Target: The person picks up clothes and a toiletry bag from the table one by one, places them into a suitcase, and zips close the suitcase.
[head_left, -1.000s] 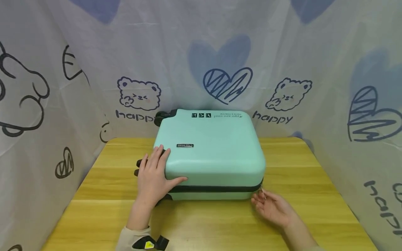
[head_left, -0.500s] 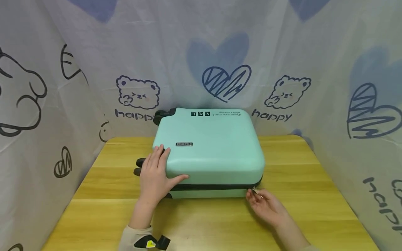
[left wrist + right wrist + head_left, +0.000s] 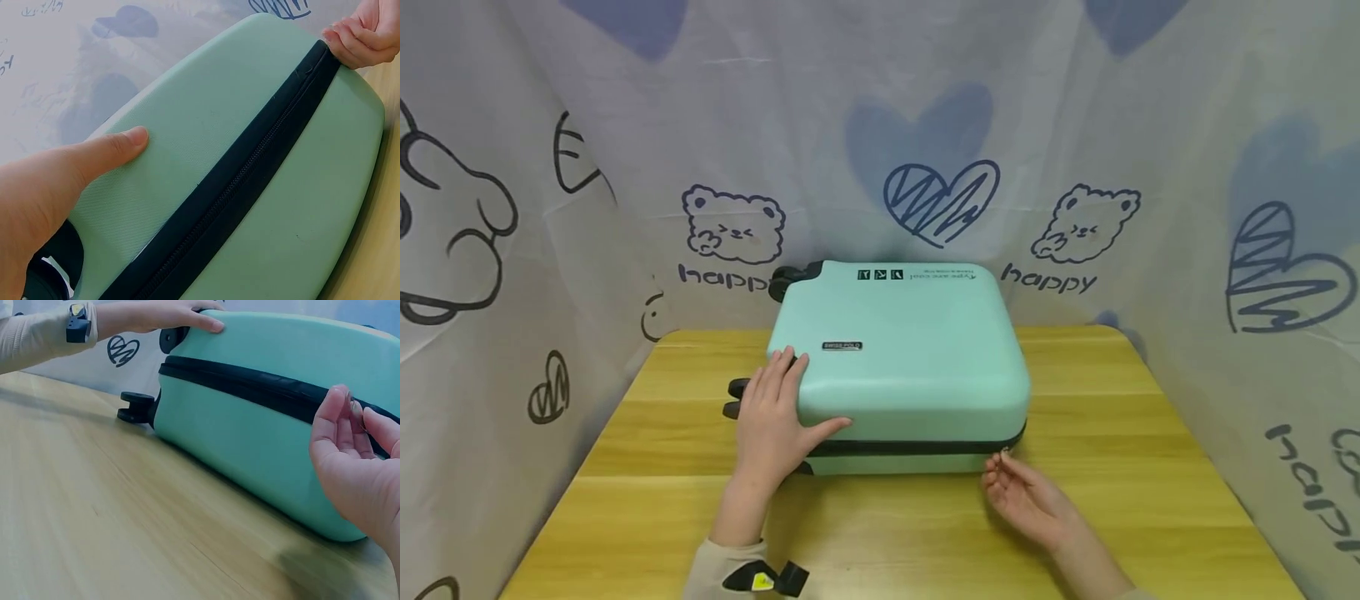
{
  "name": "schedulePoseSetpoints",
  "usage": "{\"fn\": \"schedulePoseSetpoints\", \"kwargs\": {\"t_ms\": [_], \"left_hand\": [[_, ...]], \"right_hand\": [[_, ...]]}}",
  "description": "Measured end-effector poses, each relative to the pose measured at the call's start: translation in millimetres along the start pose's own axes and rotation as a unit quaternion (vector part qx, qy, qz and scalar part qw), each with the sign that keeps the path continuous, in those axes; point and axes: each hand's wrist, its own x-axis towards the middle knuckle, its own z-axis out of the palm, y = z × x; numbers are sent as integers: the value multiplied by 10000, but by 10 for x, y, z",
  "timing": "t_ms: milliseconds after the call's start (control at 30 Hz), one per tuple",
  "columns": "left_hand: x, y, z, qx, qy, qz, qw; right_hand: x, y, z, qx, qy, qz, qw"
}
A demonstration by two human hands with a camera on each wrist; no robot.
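Suitcase: the mint-green hard-shell suitcase (image 3: 902, 367) is being kept flat at the centre of the wooden table (image 3: 1150, 467), unmoved since the earlier frames.
Left hand: the left hand (image 3: 775, 421) is still being pressed flat, fingers straight, on the case's lower-left corner.
Right hand: the zipper pull (image 3: 355, 411) is being pinched by the right hand (image 3: 1026, 498) at the lower-right corner, carried slightly leftward along the black zipper band (image 3: 250, 169).

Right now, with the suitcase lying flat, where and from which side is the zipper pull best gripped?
Pinch the small metal zipper pull at the suitcase's near right corner, coming from the front-right, where the right hand already pinches it. The black zipper band runs along that open side, while the left hand rests on the shell.
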Motion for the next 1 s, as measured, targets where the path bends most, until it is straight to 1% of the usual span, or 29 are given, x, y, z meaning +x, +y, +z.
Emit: {"fn": "schedulePoseSetpoints", "kwargs": {"t_ms": [133,267,367,500,633,833,1000], "left_hand": [[7,16,42,-4,-13,-7,10000],[-7,22,65,-26,20,-13,10000],[-14,21,69,-54,107,17,9999],[-1,18,64,-95,229,54,9997],[0,20,53,-77,204,62,9997],[-7,13,51,-42,212,93,9997],[-5,7,37,-31,121,71,9999]], "right_hand": [[-68,-11,-38,-44,-91,-46,9999],[-113,17,-53,-176,-69,-53,9998],[-96,46,-54,-62,-127,-17,9999],[-35,57,-51,231,-382,71,9990],[-15,54,-38,384,-523,152,9978],[-17,45,-9,451,-364,309,9978],[-4,20,29,236,-207,319,9990]]}}
